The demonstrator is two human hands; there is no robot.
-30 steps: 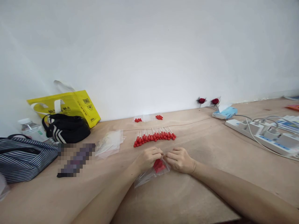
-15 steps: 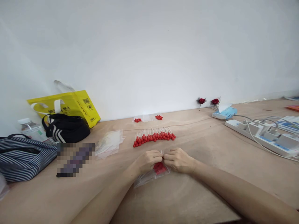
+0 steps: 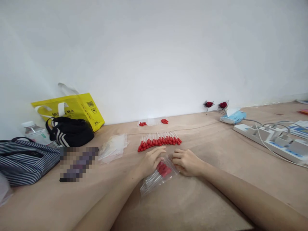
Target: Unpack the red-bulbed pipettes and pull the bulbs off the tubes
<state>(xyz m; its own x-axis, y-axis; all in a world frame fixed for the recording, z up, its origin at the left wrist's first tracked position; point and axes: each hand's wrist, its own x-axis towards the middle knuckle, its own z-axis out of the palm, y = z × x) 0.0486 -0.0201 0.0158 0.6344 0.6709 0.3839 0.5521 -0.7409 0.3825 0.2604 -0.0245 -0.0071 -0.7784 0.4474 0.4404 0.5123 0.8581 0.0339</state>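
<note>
A clear zip bag (image 3: 152, 183) lies tilted in front of me, with several thin pale sticks inside and their red tips (image 3: 164, 170) towards its upper right end. My left hand (image 3: 149, 161) rests along the bag's upper left side, its fingers stretched forward and the thumb apart from them. At the bag's upper right edge, my right hand (image 3: 186, 161) has its fingers curled together on the plastic; its fingertips are partly hidden. Just beyond both hands, a row of red-tipped sticks (image 3: 158, 141) lies on the wooden table (image 3: 216, 199).
Flat clear bags (image 3: 115, 147) are stacked to the left. Filled bags with red tips (image 3: 142, 124) lie near the wall. Further left are a yellow bag (image 3: 96, 110), a black pouch (image 3: 74, 131) and a striped bag (image 3: 29, 163). A power strip (image 3: 271, 144) and tissue pack (image 3: 233, 117) sit right.
My hands have moved apart from their pinch together at the bag's top. The left fingers have straightened, and more of the bag and its sticks shows.
</note>
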